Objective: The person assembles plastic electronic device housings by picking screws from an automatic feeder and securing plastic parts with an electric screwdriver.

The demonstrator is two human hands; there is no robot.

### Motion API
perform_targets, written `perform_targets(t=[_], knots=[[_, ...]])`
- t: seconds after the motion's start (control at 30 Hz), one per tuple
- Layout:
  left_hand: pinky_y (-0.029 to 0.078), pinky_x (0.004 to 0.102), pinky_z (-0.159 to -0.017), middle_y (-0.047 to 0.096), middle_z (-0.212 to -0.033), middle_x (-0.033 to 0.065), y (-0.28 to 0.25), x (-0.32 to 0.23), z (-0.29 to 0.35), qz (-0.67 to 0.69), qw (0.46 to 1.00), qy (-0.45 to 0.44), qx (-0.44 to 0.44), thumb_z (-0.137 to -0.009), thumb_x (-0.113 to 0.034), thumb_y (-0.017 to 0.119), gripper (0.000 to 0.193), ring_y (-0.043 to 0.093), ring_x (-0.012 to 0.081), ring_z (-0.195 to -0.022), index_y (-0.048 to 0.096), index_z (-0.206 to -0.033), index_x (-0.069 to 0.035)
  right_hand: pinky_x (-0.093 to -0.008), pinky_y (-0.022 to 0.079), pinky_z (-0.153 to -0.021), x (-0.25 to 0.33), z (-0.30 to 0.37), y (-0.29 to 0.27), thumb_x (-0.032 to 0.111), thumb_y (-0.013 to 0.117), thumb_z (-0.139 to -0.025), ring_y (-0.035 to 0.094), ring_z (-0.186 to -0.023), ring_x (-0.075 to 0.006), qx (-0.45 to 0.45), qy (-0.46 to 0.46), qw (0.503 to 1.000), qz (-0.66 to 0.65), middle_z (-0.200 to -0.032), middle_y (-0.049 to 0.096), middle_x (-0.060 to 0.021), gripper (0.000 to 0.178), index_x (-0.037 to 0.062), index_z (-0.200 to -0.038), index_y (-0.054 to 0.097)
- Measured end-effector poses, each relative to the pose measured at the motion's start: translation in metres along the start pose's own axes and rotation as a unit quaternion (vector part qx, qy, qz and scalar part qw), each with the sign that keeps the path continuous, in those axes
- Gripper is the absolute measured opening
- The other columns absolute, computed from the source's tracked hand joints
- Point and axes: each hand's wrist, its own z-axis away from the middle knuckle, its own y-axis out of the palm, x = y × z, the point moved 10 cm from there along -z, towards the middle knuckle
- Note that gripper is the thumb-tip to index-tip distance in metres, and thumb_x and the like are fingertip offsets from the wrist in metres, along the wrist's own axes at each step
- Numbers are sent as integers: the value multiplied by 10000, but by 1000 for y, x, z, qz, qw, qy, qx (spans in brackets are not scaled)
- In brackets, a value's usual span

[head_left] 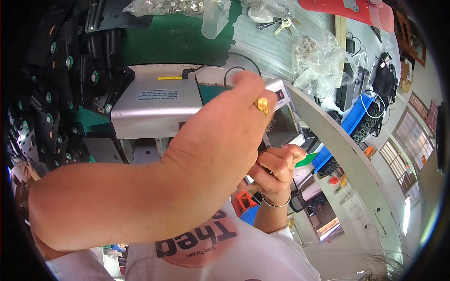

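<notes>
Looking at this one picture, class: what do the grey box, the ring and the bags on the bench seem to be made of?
Grey box: looks like sheet metal with a brushed, dull sheen and folded edges.
Ring on the left hand: yellow and glossy, probably gold or gold-coloured metal.
Bags: thin clear plastic film, crinkled, with glints.

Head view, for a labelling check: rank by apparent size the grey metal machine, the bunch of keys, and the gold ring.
1. grey metal machine
2. bunch of keys
3. gold ring, though closer to the camera, so true size against the keys is unsure.
</notes>
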Motion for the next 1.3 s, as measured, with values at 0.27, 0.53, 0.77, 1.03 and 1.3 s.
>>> perform_targets(t=[0.27,0.53,0.77,1.03,1.3], knots=[[507,320,-569,643,-696,-3,37,-26,13,430,881,11,198,-684,-203,724,294,652,171,-690,671,-950,-89,-364,322,-819,12,-6,4,224,780,-507,529,-796,-113,2,-37,999,-13,-861,479,61,258,222,-659,571],[461,330,-504,593,-676,41,42,-45,2,123,948,-100,276,-765,-172,594,547,592,191,-581,536,-1288,-19,-330,329,-805,4,0,3,214,743,-545,530,-813,-100,5,-15,1000,-15,-880,519,83,218,235,-668,564],[426,414,-794,617,-874,45,14,-63,10,-175,978,98,-60,-770,-252,583,298,543,215,-970,715,-984,-91,-313,338,-817,2,2,3,211,743,-541,528,-857,-82,25,-12,999,-29,-902,519,95,217,248,-719,625],[255,409,-1074,651,-901,8,19,-62,5,16,987,158,21,-741,-207,563,214,473,171,-1141,682,-857,-71,-307,339,-802,3,13,1,203,776,-563,546,-865,-76,-4,-33,999,-13,-917,511,89,214,243,-734,653],[133,392,-1169,637,-862,-16,18,-45,-5,253,954,158,-28,-787,-189,531,219,569,167,-1056,665,-917,-76,-317,330,-760,0,16,-7,211,822,-529,597,-835,-122,-51,-15,995,-86,-872,434,35,333,210,-782,607]])
